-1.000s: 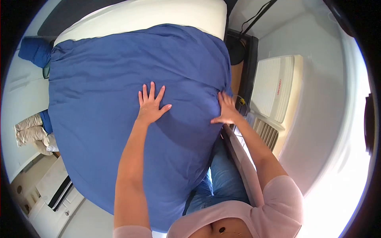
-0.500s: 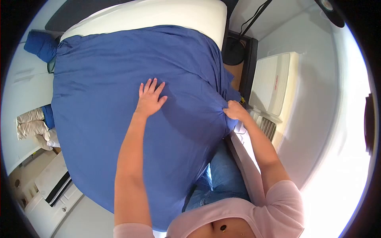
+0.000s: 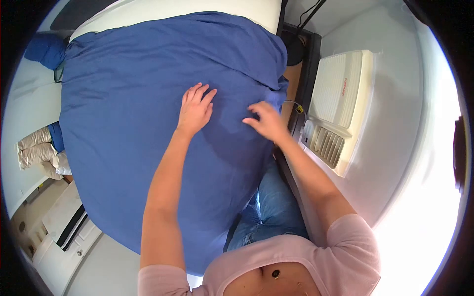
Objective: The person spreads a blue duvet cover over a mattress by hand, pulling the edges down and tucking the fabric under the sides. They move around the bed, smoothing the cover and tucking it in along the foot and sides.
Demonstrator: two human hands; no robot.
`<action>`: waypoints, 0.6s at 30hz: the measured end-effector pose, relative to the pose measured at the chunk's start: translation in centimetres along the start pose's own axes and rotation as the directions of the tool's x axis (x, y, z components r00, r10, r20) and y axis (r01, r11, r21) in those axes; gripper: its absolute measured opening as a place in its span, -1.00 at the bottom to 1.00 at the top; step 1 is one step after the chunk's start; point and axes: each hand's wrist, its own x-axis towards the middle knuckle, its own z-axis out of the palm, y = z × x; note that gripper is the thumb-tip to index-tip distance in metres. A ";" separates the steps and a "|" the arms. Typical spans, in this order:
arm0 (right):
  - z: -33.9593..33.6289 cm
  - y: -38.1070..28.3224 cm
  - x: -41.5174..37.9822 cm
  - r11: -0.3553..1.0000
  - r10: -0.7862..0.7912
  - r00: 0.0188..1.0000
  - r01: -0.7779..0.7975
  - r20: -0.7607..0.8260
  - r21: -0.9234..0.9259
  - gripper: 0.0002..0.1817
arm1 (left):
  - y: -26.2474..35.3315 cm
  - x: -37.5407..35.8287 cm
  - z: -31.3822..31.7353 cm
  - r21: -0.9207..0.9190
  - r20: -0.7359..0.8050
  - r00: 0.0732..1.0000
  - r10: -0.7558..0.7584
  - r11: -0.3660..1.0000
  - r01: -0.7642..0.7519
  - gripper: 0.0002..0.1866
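A blue duvet cover or sheet (image 3: 133, 128) is spread across the bed, with creases toward its far side and right edge. My left hand (image 3: 196, 107) lies on the fabric near the middle, palm down, its fingers stretched out. To the right, my right hand (image 3: 264, 120) hovers over or just touches the cloth close to the right edge, thumb and fingers apart, slightly blurred. It holds nothing. Beyond the cloth's far edge shows the white mattress (image 3: 197, 10).
A cream air conditioner (image 3: 340, 93) is set in the wall at right, with its cord and yellow tag (image 3: 299, 109) beside the dark bed frame (image 3: 308, 74). Folded beige bedding (image 3: 37, 148) lies at left, near a white drawer unit (image 3: 69, 256).
My right hand has let go of the gathered cloth edge and moved left and up. The right edge now hangs looser. My left hand has shifted slightly right and up.
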 end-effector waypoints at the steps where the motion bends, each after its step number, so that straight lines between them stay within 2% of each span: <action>1: 1.5 0.8 -0.2 1.000 0.026 0.999 -0.026 -0.045 0.003 -0.84 | 0.4 0.1 0.6 -0.011 0.005 1.000 -0.014 1.000 0.014 -0.57; 3: 4.3 3.5 -0.3 0.998 0.066 0.988 -0.066 -0.139 0.006 -0.87 | 0.5 0.6 0.9 -0.011 -0.015 0.999 -0.035 0.999 0.035 -0.57; 4: 4.4 4.6 -0.6 0.978 0.199 0.946 -0.207 -0.258 -0.005 -0.89 | 0.2 0.7 0.8 0.000 -0.030 0.999 -0.037 0.999 0.037 -0.56; 5: 4.2 5.5 -1.3 0.938 0.323 0.873 -0.347 -0.367 -0.001 -0.87 | -0.3 0.4 0.5 0.006 -0.042 0.998 -0.043 0.999 0.044 -0.56; 6: 3.0 7.4 -2.4 0.856 0.508 0.747 -0.492 -0.429 0.158 -0.70 | -0.7 0.1 0.1 0.012 -0.057 0.995 -0.086 0.996 0.086 -0.56; 7: 3.5 13.9 -4.3 0.711 0.698 0.577 -0.628 -0.425 0.316 -0.66 | -1.1 0.0 -0.6 0.018 -0.078 0.989 -0.124 0.992 0.126 -0.56; 8: 0.2 14.3 -5.0 0.596 0.791 0.532 -0.781 -0.304 0.185 -0.63 | -1.9 0.1 -1.0 0.024 -0.100 0.983 -0.157 0.987 0.160 -0.56; 9: -0.9 15.1 -4.9 0.606 0.780 0.586 -0.794 -0.219 0.033 -0.65 | -3.4 -0.5 -0.5 0.022 -0.016 0.984 -0.175 0.984 0.176 -0.48; 10: -1.9 16.0 -4.8 0.624 0.761 0.635 -0.773 -0.133 -0.117 -0.52 | -3.6 -0.5 -0.7 0.040 0.054 0.986 -0.161 0.987 0.158 -0.43; 11: -2.2 15.0 -4.4 0.769 0.580 0.799 -0.602 -0.161 -0.215 -0.34 | -3.6 -0.6 -1.0 0.059 0.124 0.981 -0.151 0.988 0.144 -0.38; 12: -2.5 13.7 -3.6 0.862 0.363 0.918 -0.396 -0.161 -0.315 -0.15 | -3.5 -0.6 -1.2 0.079 0.194 0.970 -0.144 0.988 0.131 -0.33; 13: -2.6 12.3 -2.1 0.898 0.331 0.940 -0.341 -0.085 -0.276 0.00 | -3.6 -0.3 -1.0 0.104 0.376 0.904 -0.203 0.979 0.177 -0.17; 14: -2.4 11.1 -0.6 0.930 0.294 0.956 -0.288 -0.008 -0.230 0.19 | -3.6 -0.1 -0.8 0.108 0.394 0.896 -0.205 0.978 0.176 -0.14; 17: 0.1 9.2 2.2 0.894 0.421 0.851 -0.447 0.315 0.012 0.25 | -3.5 0.0 0.0 0.118 0.434 0.875 -0.214 0.977 0.180 -0.08; 18: 0.7 9.5 2.6 0.871 0.458 0.821 -0.492 0.341 0.016 0.26 | -3.6 0.1 0.2 0.121 0.435 0.875 -0.214 0.977 0.178 -0.07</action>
